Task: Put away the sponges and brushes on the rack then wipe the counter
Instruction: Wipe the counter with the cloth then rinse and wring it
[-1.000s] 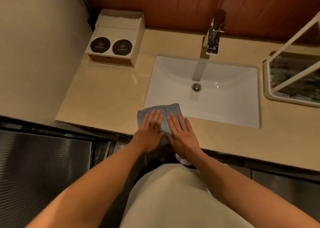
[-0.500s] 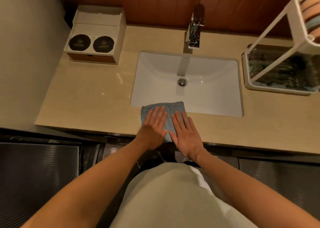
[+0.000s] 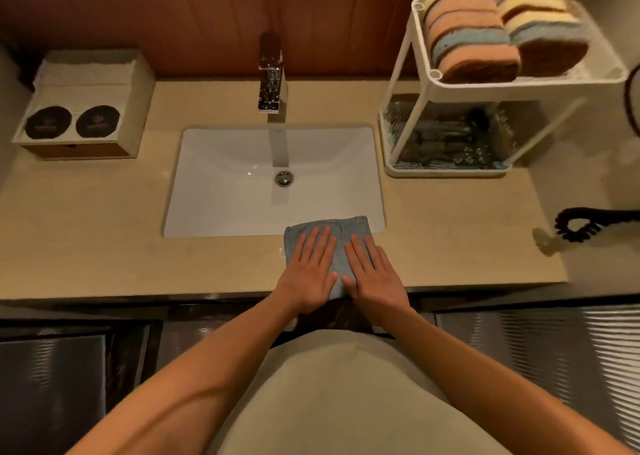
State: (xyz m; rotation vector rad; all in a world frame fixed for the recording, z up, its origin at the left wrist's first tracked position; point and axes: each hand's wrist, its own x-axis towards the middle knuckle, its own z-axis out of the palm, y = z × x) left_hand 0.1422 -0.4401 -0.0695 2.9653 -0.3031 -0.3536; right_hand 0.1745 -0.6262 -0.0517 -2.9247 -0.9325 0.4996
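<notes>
Left hand (image 3: 309, 270): laid flat, fingers straight, on the cloth (image 3: 325, 247).
Right hand (image 3: 374, 274): likewise pressed flat beside it.
Cloth: spread on the counter (image 3: 121, 247).

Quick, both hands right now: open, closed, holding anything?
Left hand: open, fingers flat, pressing on the cloth.
Right hand: open, fingers flat, pressing on the same cloth.

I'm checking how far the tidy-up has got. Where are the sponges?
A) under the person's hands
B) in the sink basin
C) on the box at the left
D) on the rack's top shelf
D: the sponges sit packed in two rows on the top shelf of the white rack.
</notes>
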